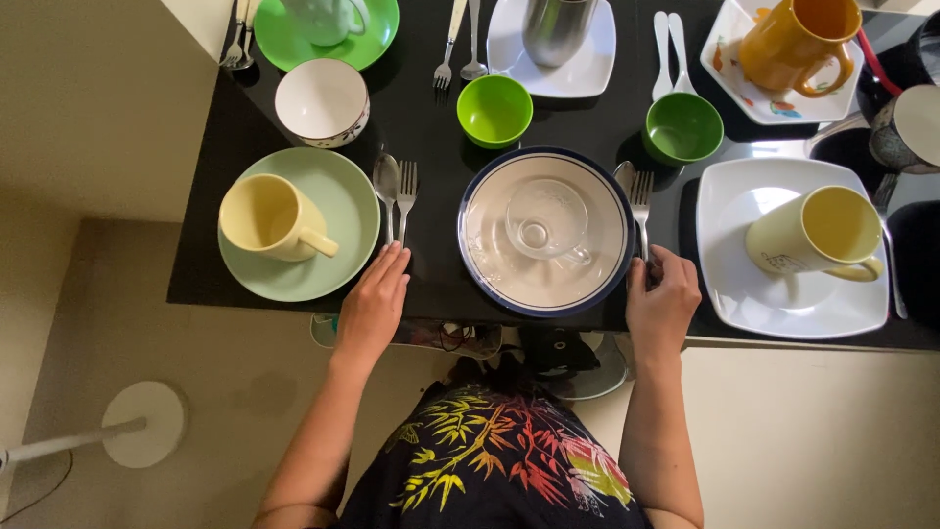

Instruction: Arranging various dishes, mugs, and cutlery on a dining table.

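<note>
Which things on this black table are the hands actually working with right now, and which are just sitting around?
In hand:
- right hand on the handle of the metal fork beside the blue-rimmed white plate
- left hand just below the metal fork and spoon pair

Lying about:
- clear glass mug
- pale yellow mug on pale green plate
- small green bowl
- orange jug

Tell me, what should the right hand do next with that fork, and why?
Probably nudge the fork straight. The right hand already touches its handle beside the blue-rimmed plate, and it leans slightly against the spoon. The left hand rests flat near the other fork.
</note>
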